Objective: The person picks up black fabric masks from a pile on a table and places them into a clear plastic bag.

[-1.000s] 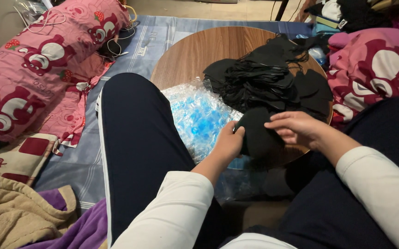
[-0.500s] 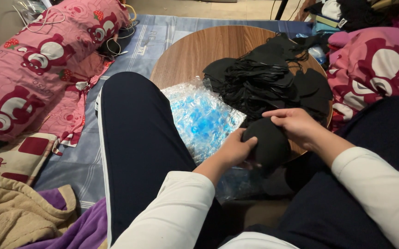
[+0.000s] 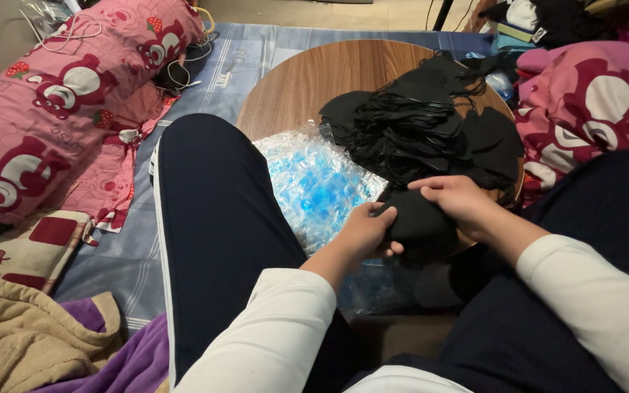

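A: Round wooden table (image 3: 307, 80) on the bedding, black masks heaped (image 3: 431, 120) on it, clear packets (image 3: 318, 185) beside.

B: And your hands?

A: Your left hand (image 3: 361, 233) has slid under one black mask (image 3: 416, 222) at the near edge; your right hand (image 3: 456, 198) now pinches its top. Both grip it.

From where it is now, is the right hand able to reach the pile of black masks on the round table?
Probably yes. The right hand holds a black mask together with the left hand, and the pile of black masks lies just beyond it on the round wooden table, with nothing between them.
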